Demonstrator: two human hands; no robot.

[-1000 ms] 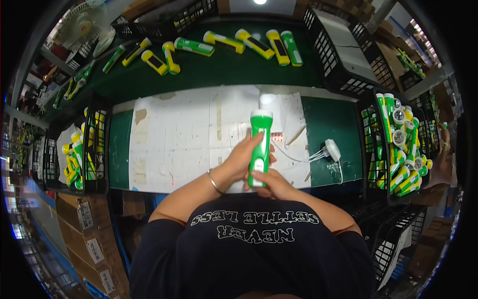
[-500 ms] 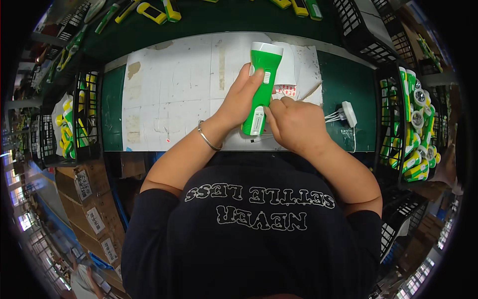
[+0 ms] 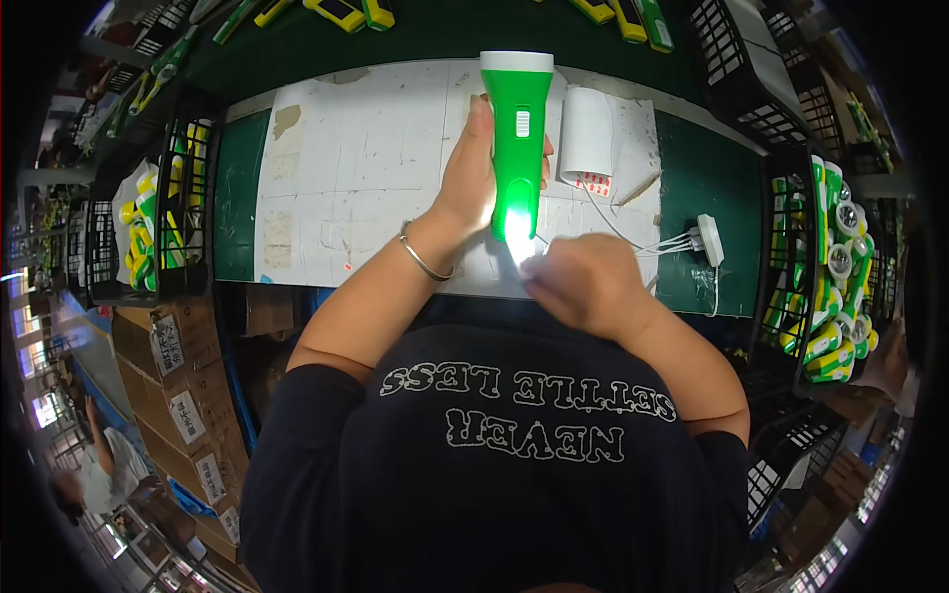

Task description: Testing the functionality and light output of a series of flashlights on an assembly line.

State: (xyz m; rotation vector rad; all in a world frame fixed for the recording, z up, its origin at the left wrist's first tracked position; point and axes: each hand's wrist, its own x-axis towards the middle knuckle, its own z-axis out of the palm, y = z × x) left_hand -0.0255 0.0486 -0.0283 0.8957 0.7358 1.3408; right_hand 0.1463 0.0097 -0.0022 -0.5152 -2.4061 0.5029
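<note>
My left hand (image 3: 469, 173) is wrapped round a green flashlight (image 3: 516, 158) with a white head. It stands head away from me, with its white ribbed switch facing up. At the near end a white piece (image 3: 521, 247) glows brightly; glare hides its shape and the edge of the flashlight. My right hand (image 3: 588, 282) is curled, with thumb and fingertips closed at the tip of that lit piece. Motion blurs these fingers. Right of the flashlight, a white cylinder (image 3: 587, 133) lies on the worktop, with a red-and-white patterned piece (image 3: 595, 184) at its near end.
A white plug adapter (image 3: 707, 240) with several thin cables lies on the green right side of the bench. Black crates with yellow-green flashlights stand left (image 3: 185, 237) and right (image 3: 813, 247). More flashlights (image 3: 336, 14) lie along the back. Cardboard boxes (image 3: 178, 395) are stacked lower left.
The white panel near the flashlight's near end has left its recess, and a bright light shines there. My right hand has moved toward me. The flashlight is more upright and shifted slightly away.
</note>
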